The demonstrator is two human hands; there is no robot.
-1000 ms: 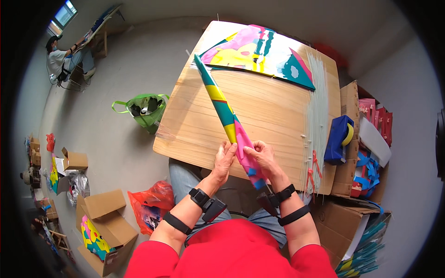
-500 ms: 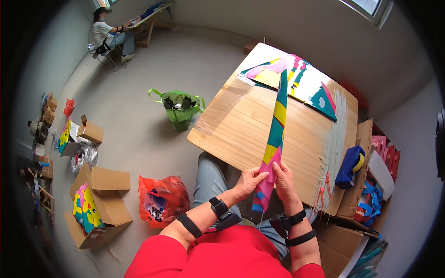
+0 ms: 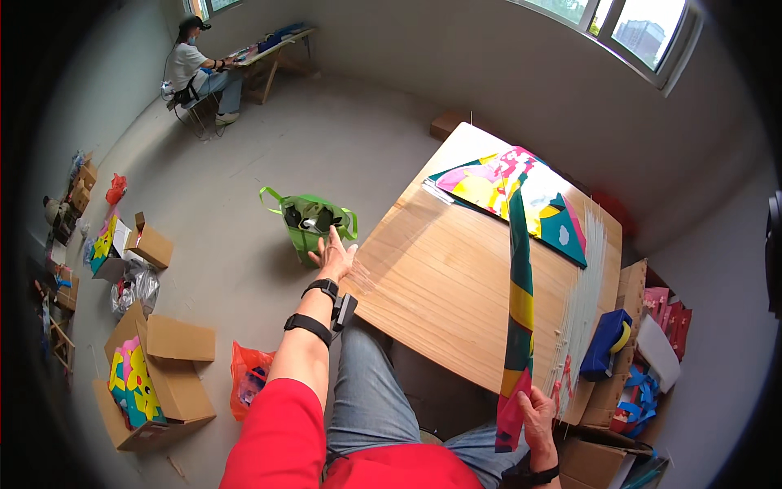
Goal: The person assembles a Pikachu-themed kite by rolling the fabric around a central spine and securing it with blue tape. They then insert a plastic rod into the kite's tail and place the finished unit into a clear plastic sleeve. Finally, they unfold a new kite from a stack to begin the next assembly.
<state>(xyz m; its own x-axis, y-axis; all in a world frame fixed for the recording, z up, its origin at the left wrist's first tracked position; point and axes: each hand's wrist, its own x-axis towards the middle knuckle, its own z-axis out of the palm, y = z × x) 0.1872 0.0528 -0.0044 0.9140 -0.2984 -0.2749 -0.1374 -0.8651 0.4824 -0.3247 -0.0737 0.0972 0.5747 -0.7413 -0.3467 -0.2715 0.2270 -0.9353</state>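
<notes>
My right hand [image 3: 538,417] grips the lower, pink end of a long folded kite [image 3: 520,285] in green, yellow and pink. The kite stretches away from me over the table, its far tip overlapping the flat kite sheets. My left hand [image 3: 332,257] is open with fingers spread, at the table's left corner, beside some thin clear strips [image 3: 362,275]; nothing shows in its grasp. Several flat triangular kite sheets [image 3: 562,232] with bright printed shapes lie at the table's far side. Thin white rods [image 3: 582,301] run along its right edge.
The wooden table [image 3: 440,285] stands before me. Left of it are a green bag [image 3: 305,240], a red plastic bag [image 3: 244,379] and an open carton [image 3: 183,379]. A blue tape dispenser [image 3: 604,346] sits at the right among cartons. A person [image 3: 195,69] sits at a far table.
My left hand has let go of the kite and moved left to the table corner. My right hand has drawn the kite to the right and toward me. The view has shifted.
</notes>
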